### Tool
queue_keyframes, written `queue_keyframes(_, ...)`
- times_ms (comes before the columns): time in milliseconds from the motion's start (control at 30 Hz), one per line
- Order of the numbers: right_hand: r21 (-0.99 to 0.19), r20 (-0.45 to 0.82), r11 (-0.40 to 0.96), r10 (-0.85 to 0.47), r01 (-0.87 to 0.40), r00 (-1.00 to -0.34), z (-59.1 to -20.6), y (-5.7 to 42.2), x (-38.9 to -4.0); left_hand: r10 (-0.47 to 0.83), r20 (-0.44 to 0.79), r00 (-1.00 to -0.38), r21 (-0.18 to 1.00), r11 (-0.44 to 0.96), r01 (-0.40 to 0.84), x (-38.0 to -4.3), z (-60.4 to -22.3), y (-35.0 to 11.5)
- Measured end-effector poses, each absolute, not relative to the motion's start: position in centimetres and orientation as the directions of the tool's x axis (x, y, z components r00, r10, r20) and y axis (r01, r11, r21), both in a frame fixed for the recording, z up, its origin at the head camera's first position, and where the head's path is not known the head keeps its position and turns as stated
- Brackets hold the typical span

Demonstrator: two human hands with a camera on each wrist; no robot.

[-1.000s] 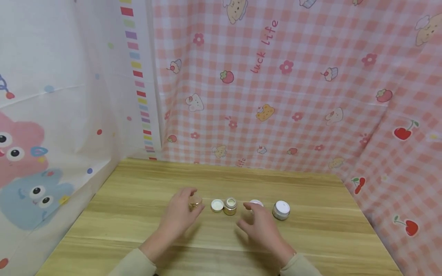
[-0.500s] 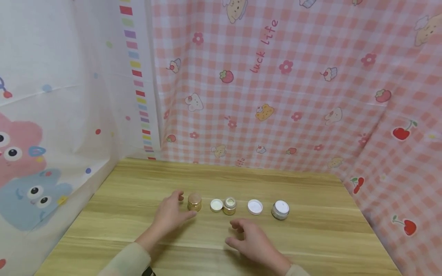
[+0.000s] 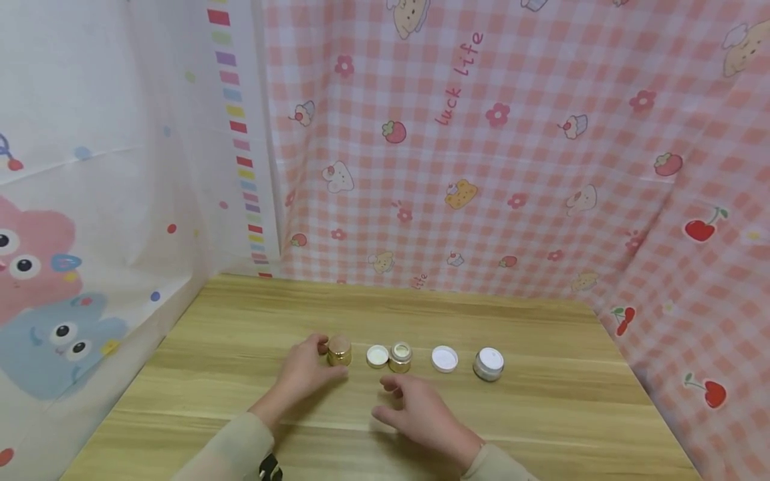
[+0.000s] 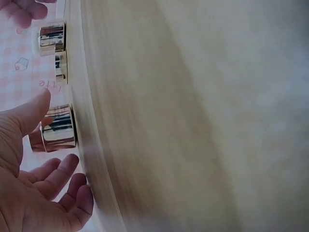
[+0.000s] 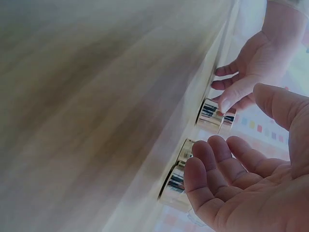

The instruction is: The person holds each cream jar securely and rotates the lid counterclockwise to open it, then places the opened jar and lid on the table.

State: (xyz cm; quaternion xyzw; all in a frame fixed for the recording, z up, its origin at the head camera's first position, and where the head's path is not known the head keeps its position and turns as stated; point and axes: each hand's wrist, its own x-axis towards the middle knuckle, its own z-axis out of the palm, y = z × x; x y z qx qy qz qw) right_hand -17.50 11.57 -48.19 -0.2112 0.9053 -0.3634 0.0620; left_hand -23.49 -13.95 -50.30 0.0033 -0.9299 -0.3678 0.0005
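Observation:
My left hand [image 3: 304, 369] is spread around a gold jar [image 3: 339, 351] at the left of the row, thumb on the near side and fingers on the far side. In the left wrist view the thumb [image 4: 36, 113] overlaps the jar; whether it touches cannot be told. My right hand [image 3: 418, 411] hovers with loosely bent fingers in front of an uncapped gold jar [image 3: 400, 359], holding nothing. Just left of that jar lies its small round lid [image 3: 377, 357], inside facing up.
Farther right on the wooden table [image 3: 289, 304] lie a white upturned lid [image 3: 444, 359] and a silvery jar with a white top [image 3: 488, 364]. A pink checked cloth [image 3: 421, 167] hangs behind, a white printed cloth [image 3: 150, 200] at the left.
My right hand has drawn back from the white lid and moved left. The left hand first covered the gold jar, pulled back from it, then came closer again.

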Motion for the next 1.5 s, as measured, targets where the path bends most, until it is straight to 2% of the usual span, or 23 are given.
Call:
queue_keyframes(1033,-0.677,0.031,0.659,-0.419,-0.328,-0.908,-48.4,11.4,-18.0,-0.001,-0.014,-1.000,0.712,0.702,-0.011,-24.7,-50.5,-13.5)
queue_keyframes(1500,-0.676,0.042,0.660,-0.410,-0.328,-0.911,-48.1,11.7,-17.7,0.059,0.053,-0.997,0.737,0.671,0.079,-23.6,-50.4,-13.6)
